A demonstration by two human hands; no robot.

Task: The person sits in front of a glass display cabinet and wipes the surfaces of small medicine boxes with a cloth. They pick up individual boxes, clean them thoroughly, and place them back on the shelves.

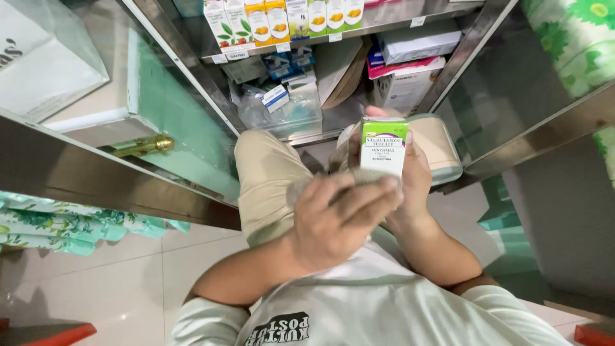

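Small carton (383, 146): light, stiff card, crushable | right hand (415, 176) clasps its back, behind | left hand (339, 221) fingers curled across its base; best gripped by side panels.

White printed tee, khaki trousers, bare forearms

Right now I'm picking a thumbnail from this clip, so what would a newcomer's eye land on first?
First, the small white-and-green box at centre frame, held upright in the right hand, with the left hand crossing just below it. Behind it, an open glass cabinet holds a row of bright cartons on the top shelf. Flowered green cloth shows at the left edge.
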